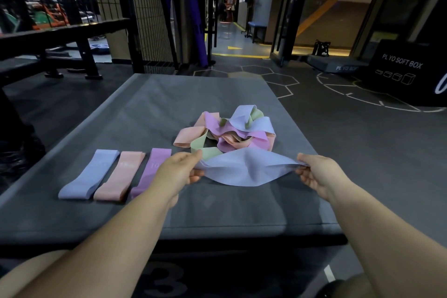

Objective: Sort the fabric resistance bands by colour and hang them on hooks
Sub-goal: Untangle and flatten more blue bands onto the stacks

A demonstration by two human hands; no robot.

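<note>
Surface: I see a grey padded platform (145, 104) on a dark gym floor; all the bands are on it or over it.
Pile: tangled bands (225, 128) in peach, pink, green and pale blue lie loose on the platform.
Sorted row: left of the pile, three flat bands lie side by side: flat blue band (89, 174), peach band (121, 175), purple band (152, 169), the purple one closest to the pile.
Held band: pale blue band (244, 169), spread between both hands just on my side of the pile.
Left hand (179, 172): thumb and fingers pinched on its left end.
Right hand (316, 174): thumb on top and fingers curled under, clamped on its right end.
Background: black plyo box (406, 72), far right behind the pile.
</note>
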